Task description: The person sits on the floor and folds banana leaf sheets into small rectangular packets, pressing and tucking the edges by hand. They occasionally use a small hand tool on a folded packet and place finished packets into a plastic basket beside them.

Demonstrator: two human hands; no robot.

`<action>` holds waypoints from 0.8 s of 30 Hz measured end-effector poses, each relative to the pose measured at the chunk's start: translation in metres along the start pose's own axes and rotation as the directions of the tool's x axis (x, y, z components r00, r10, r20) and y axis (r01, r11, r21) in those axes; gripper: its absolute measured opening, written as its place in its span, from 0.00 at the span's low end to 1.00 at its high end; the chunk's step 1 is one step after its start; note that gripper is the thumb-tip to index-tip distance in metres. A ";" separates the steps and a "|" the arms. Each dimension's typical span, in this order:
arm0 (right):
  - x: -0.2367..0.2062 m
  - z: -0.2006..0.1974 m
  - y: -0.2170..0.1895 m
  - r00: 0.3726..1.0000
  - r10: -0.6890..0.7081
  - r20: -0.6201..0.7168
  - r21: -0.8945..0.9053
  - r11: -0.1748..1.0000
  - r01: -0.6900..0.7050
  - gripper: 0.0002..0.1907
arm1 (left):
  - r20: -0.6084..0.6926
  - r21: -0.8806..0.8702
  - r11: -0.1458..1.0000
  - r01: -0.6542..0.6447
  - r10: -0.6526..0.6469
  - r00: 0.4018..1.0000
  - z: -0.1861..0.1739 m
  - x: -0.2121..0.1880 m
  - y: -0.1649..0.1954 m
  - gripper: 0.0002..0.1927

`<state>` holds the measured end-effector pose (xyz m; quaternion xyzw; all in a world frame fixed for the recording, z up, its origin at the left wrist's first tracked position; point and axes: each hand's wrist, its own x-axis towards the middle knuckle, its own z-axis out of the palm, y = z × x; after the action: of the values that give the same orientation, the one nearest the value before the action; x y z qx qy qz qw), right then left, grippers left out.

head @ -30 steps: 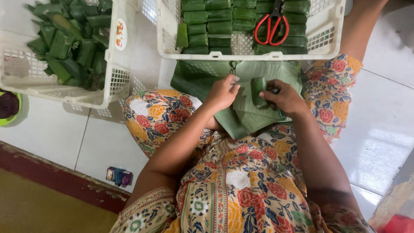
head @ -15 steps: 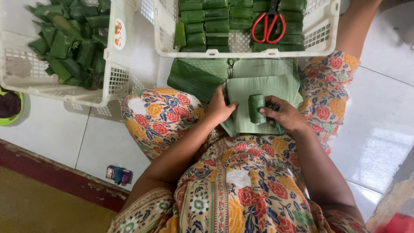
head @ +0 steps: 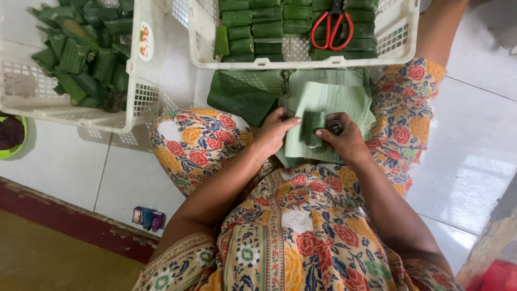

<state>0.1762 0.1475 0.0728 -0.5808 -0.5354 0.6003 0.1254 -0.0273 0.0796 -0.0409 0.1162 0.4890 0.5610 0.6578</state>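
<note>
I sit on the floor in a floral dress with a pale green banana leaf sheet [head: 328,105] spread across my lap. A small dark green leaf roll [head: 314,128] lies on that sheet. My right hand [head: 344,141] grips the roll from the right side. My left hand [head: 277,130] presses on the sheet's left edge, fingers pointing toward the roll. Darker banana leaves [head: 245,96] are stacked under and to the left of the sheet.
A white plastic basket [head: 301,60] ahead holds rows of wrapped green parcels and red-handled scissors [head: 335,28]. A second white basket [head: 141,91] at left is piled with green parcels. A green bowl [head: 12,137] sits far left; a small purple object [head: 148,217] lies on the tiles.
The pale leaf sheet has been flattened and straightened on my lap. My right hand now holds the roll on it and my left hand has shifted down onto the sheet's edge.
</note>
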 end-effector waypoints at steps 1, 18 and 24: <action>0.000 0.001 0.001 0.997 -0.070 -0.029 -0.029 0.997 0.069 0.21 | -0.030 -0.011 1.000 -0.015 0.014 0.999 0.005 0.000 0.000 0.19; -0.006 0.013 0.012 0.969 -0.243 -0.053 0.296 0.923 0.247 0.15 | 0.128 0.133 0.943 -0.305 0.289 0.949 0.060 -0.057 0.039 0.22; -0.020 0.012 0.013 0.970 -0.136 0.200 0.705 0.707 -0.046 0.19 | 0.315 0.279 0.866 -0.415 0.326 0.891 0.066 -0.082 0.064 0.23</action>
<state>0.1783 0.1214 0.0712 -0.3995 -0.2906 0.8205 0.2875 -0.0073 0.0579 0.0789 0.3918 0.4565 0.5650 0.5646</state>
